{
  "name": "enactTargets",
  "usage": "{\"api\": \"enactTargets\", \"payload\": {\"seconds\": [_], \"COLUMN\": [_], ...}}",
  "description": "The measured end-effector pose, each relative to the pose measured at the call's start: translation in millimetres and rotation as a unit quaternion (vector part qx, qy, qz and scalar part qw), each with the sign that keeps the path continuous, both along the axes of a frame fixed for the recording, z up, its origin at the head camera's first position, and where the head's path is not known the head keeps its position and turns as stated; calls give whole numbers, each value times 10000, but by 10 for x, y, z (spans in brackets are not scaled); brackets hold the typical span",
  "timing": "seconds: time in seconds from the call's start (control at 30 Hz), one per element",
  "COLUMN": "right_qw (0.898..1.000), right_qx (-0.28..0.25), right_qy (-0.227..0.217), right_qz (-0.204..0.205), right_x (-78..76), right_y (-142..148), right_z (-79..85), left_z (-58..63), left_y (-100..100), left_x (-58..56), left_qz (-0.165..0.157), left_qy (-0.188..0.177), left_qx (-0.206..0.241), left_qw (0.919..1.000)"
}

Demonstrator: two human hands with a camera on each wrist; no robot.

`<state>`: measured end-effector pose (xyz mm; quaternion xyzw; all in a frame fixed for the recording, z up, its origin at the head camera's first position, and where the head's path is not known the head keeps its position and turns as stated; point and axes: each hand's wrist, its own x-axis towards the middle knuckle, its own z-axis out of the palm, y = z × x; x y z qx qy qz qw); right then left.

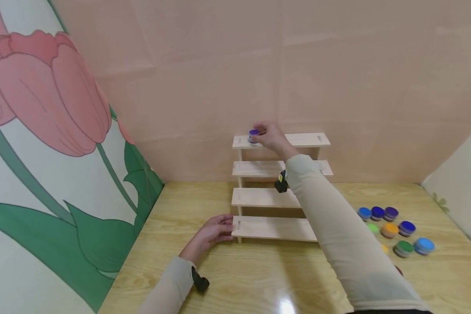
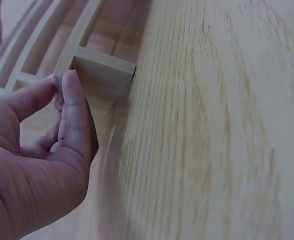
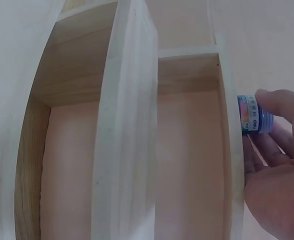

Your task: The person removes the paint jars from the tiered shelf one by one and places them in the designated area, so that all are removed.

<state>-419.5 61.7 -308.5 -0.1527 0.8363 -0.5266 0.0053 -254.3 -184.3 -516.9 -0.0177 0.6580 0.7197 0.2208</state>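
Observation:
A four-tier wooden stepped rack stands on the table near the back wall. At the left end of its top board, my right hand pinches a small jar with a blue-purple lid. The right wrist view shows this labelled jar with its base right at the board, thumb on one side and fingers on the other. Down at the left end of the lowest board, my left hand grips the rack. In the left wrist view, thumb and fingers pinch the board's end.
Right of the rack, several small jars stand on the wooden table, among them a green-lidded jar and an orange-lidded jar. My right forearm hides part of the rack and some jars. A tulip-patterned wall borders the left side.

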Motion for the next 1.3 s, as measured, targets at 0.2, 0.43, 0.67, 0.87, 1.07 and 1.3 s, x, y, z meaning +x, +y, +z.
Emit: {"api": "enactTargets", "payload": {"seconds": [0.2,0.43,0.67,0.87,1.07,1.3], "right_qw": [9978,9967,9993,9990,9984,9984], "right_qx": [481,532,235,279,368,378], "right_qy": [361,384,67,275,395,354], "right_qz": [-281,-478,-297,-230,-146,-226], "right_x": [0,57,178,227,298,353], "right_y": [46,103,200,299,412,571], "right_z": [-35,1,118,141,183,200], "left_z": [22,20,26,27,41,36], "left_y": [45,61,45,26,3,-27], "left_x": [-23,-59,-89,-98,-102,-127], "left_qz": [-80,-156,-137,-169,-110,-24], "left_qy": [10,-19,5,-12,-7,21], "left_qx": [0,-13,-140,-106,-137,-211], "left_qw": [10000,9999,9998,9998,9998,9998]}}
